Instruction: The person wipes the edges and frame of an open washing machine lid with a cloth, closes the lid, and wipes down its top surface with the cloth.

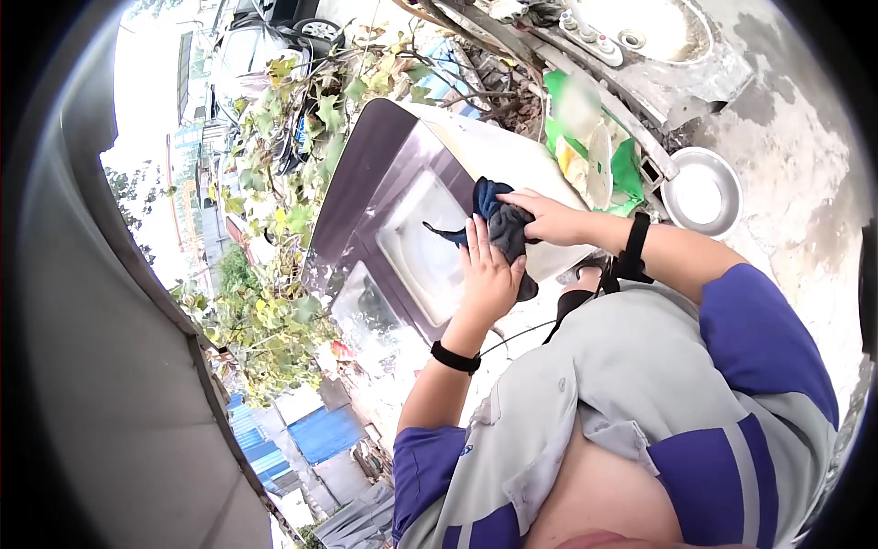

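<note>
A bunched dark blue and grey cloth is between my two hands, over the edge of a white washing machine with a purple-framed top. A thin dark end of the cloth trails towards the clear lid window. My left hand lies along the cloth's near side, its fingers fairly straight and pressed on it, thumb at the lower edge. From the right, my right hand grips the cloth with bent fingers. Folds hide some of the fingertips. What kind of garment it is, I cannot tell.
A round metal basin stands on the concrete ground at the right. Beside the machine lies a green and white bag. Leafy vines grow behind the machine, and a grey wall or roof panel fills the left side.
</note>
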The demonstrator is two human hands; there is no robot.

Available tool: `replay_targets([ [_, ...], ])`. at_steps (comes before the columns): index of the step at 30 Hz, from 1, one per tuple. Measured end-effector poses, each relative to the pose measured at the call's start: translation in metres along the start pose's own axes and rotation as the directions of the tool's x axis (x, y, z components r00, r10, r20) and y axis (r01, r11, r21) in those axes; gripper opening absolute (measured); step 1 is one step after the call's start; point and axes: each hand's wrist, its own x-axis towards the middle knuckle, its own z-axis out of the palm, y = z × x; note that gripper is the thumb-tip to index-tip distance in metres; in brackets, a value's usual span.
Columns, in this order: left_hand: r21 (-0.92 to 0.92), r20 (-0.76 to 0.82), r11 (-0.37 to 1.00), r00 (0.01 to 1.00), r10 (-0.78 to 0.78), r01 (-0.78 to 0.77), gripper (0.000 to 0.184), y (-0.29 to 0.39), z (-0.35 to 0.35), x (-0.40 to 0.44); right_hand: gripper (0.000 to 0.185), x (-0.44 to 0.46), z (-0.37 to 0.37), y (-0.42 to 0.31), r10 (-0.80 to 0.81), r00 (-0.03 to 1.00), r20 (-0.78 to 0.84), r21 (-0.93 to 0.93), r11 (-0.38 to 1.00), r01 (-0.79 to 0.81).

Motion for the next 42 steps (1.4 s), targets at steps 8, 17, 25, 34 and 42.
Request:
replay_targets([
  [8, -0.174, -0.057, 0.974, 0.986, -0.155, 0.143, 0.071, -0.024, -0.002, 0.040, 0.055, 0.053, -0.021, -0.009, 0.051, 0.991, 0.123, 0.152, 0.986, -0.070],
  [17, -0.377, -0.201, 0.914, 0.950, -0.237, 0.148, 0.060, 0.035, 0.001, -0.012, 0.051, -0.006, -0.006, 0.013, 0.050, 0.997, 0.055, -0.259, 0.965, -0.035],
  [25, -0.420, -0.171, 0.904, 0.970, -0.172, 0.086, 0.053, 0.026, -0.011, 0.009, 0.069, 0.010, 0.005, 0.011, 0.075, 0.993, -0.086, -0.408, 0.907, -0.104],
  [34, -0.420, -0.192, 0.906, 0.969, -0.154, 0.060, 0.039, 0.034, -0.016, 0.016, 0.062, -0.002, -0.001, -0.007, 0.115, 0.992, -0.047, -0.462, 0.878, -0.124],
  [42, -0.546, -0.162, 0.838, 0.981, -0.107, 0.001, 0.044, 0.023, -0.021, 0.006, 0.053, 0.002, 0.011, 0.013, 0.085, 0.989, -0.120, -0.457, 0.880, -0.131],
])
